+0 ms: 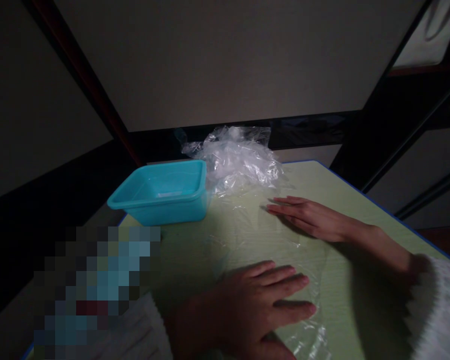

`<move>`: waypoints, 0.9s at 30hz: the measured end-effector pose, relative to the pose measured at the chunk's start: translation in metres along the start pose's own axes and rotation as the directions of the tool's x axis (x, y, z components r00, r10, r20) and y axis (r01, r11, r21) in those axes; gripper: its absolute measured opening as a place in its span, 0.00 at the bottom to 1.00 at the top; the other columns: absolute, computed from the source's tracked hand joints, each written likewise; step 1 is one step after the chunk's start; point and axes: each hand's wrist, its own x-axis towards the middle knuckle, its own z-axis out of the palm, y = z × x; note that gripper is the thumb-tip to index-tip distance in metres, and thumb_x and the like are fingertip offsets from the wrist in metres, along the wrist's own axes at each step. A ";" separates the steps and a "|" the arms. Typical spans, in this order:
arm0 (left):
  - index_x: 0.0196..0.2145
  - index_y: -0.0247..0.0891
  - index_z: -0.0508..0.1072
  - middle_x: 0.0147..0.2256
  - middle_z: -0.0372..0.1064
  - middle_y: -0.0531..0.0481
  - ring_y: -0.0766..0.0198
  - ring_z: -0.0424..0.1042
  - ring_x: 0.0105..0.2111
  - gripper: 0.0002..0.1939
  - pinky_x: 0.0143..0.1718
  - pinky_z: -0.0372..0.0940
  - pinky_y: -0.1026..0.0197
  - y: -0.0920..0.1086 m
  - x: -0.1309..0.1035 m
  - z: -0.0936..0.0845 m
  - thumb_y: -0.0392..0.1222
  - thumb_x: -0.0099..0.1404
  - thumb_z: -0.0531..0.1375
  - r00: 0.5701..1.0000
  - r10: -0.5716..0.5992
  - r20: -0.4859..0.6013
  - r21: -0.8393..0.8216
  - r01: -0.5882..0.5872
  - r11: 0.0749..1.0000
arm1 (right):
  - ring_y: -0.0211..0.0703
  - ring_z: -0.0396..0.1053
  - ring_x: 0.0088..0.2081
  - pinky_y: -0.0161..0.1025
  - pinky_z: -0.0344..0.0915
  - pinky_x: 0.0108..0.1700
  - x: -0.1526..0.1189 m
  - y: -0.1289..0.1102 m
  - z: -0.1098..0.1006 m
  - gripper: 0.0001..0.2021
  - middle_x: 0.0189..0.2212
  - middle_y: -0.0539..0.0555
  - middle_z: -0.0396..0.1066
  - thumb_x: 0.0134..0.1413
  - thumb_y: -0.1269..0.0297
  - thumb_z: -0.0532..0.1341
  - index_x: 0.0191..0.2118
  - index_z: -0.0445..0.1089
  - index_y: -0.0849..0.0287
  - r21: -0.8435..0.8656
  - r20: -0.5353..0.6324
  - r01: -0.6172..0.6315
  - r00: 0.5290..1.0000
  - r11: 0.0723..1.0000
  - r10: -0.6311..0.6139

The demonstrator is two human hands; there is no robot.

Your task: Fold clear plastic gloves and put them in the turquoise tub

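A sheet of clear plastic, perhaps a bag [228, 240], lies spread over the table in front of me. My left hand [247, 305] rests flat on its near part, with the fingers spread and pointing right. Farther up and to the right, my right hand [309, 217] is stretched out flat at the plastic's right side, fingers pointing left. Neither hand grips anything. Toward the back of the table sits a crumpled heap of clear plastic [240, 157], which seems to run into the flat sheet. Some of the sheet's near edge is hidden under my left hand.
An open turquoise plastic basin [172, 210] stands at the table's back left, beside the crumpled plastic. The pale table [360, 230] has a blue edge. A blurred-out patch [108, 280] covers something at the left. Large panels [225, 60] rise right behind the table.
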 end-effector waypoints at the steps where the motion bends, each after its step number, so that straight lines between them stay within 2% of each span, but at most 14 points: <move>1: 0.58 0.36 0.59 0.62 0.48 0.39 0.53 0.46 0.62 0.27 0.61 0.44 0.52 0.000 -0.001 -0.001 0.53 0.66 0.51 1.000 0.003 -0.009 -0.002 -0.003 1.000 | 0.51 0.57 0.58 0.56 0.59 0.55 -0.001 0.001 0.000 0.22 0.56 0.61 0.63 0.61 0.70 0.44 0.60 0.56 0.62 -0.011 -0.009 -0.003 1.000 1.000 0.003; 7: 0.55 0.37 0.63 0.61 0.51 0.39 0.53 0.45 0.62 0.27 0.61 0.41 0.49 -0.004 -0.003 -0.003 0.57 0.66 0.50 1.000 -0.017 -0.016 0.005 0.017 1.000 | 0.52 0.64 0.54 0.56 0.60 0.54 -0.007 0.010 -0.004 0.21 0.52 0.62 0.67 0.60 0.71 0.45 0.57 0.60 0.65 -0.067 -0.043 -0.018 0.999 0.998 0.015; 13: 0.56 0.34 0.61 0.58 0.57 0.43 0.55 0.47 0.62 0.27 0.62 0.35 0.49 -0.013 -0.006 -0.009 0.55 0.67 0.50 0.996 -0.086 0.021 -0.032 0.087 0.996 | 0.53 0.68 0.50 0.57 0.61 0.53 -0.012 0.016 -0.008 0.22 0.50 0.63 0.69 0.57 0.70 0.45 0.54 0.63 0.67 -0.158 -0.022 -0.068 0.998 0.985 0.065; 15: 0.54 0.33 0.62 0.57 0.60 0.43 0.54 0.48 0.61 0.26 0.62 0.34 0.48 -0.019 -0.008 -0.014 0.54 0.66 0.52 0.993 -0.115 0.006 -0.041 0.115 0.993 | 0.54 0.69 0.49 0.56 0.61 0.53 -0.013 0.016 -0.008 0.22 0.50 0.64 0.69 0.57 0.70 0.44 0.54 0.64 0.69 -0.186 -0.029 -0.088 0.996 0.979 0.084; 18: 0.51 0.32 0.65 0.51 0.67 0.43 0.55 0.51 0.60 0.22 0.62 0.32 0.48 -0.026 -0.014 -0.020 0.50 0.66 0.54 0.989 -0.143 -0.032 -0.050 0.142 0.989 | 0.52 0.71 0.47 0.56 0.62 0.53 -0.013 0.015 -0.007 0.22 0.48 0.62 0.71 0.56 0.69 0.45 0.52 0.66 0.65 -0.234 -0.041 -0.107 0.994 0.966 0.100; 22: 0.46 0.31 0.68 0.46 0.71 0.41 0.57 0.62 0.55 0.18 0.62 0.33 0.50 -0.029 -0.017 -0.020 0.47 0.66 0.54 0.978 -0.176 -0.111 -0.042 0.172 0.984 | 0.51 0.72 0.44 0.58 0.58 0.55 -0.012 0.010 -0.010 0.20 0.43 0.61 0.74 0.54 0.70 0.46 0.49 0.68 0.63 -0.310 -0.056 -0.104 0.994 0.945 0.091; 24: 0.46 0.31 0.69 0.46 0.72 0.41 0.59 0.64 0.53 0.15 0.62 0.36 0.50 -0.027 -0.014 -0.016 0.43 0.67 0.53 0.971 -0.199 -0.135 -0.037 0.196 0.980 | 0.52 0.72 0.45 0.58 0.57 0.55 -0.010 0.004 -0.011 0.20 0.43 0.64 0.74 0.54 0.71 0.47 0.50 0.67 0.65 -0.304 -0.090 -0.103 0.993 0.947 0.079; 27: 0.50 0.31 0.66 0.52 0.67 0.41 0.59 0.61 0.56 0.16 0.62 0.39 0.50 -0.022 -0.009 -0.009 0.41 0.67 0.52 0.969 -0.214 -0.122 -0.030 0.212 0.977 | 0.51 0.65 0.53 0.57 0.57 0.56 -0.005 -0.009 -0.009 0.23 0.51 0.64 0.68 0.55 0.72 0.47 0.57 0.59 0.65 -0.195 -0.109 -0.047 0.994 0.980 0.026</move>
